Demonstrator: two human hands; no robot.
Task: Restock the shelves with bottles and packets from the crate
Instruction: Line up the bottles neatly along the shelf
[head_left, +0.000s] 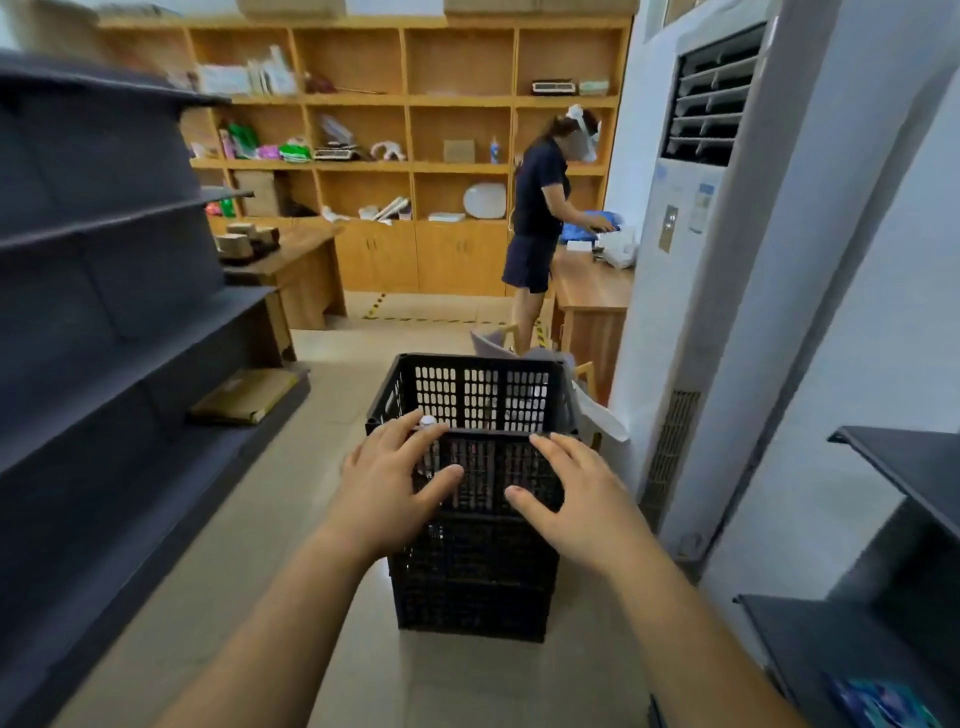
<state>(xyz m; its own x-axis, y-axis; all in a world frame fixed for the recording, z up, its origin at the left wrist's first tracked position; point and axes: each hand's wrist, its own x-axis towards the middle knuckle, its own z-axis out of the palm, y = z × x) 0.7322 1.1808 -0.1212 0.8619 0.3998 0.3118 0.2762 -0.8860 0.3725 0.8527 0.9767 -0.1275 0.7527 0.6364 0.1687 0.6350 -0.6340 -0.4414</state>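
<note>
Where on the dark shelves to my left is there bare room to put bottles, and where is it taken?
The dark shelves look bare on the upper and middle levels. On the bottom level a flat cardboard packet takes the far end; the stretch nearer you is free. Both hands, left hand and right hand, are at the crate.

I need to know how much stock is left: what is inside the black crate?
Inside the black crate only a white bottle cap shows, near the left hand. The dark mesh walls and both hands, the right hand too, hide everything below.
</note>
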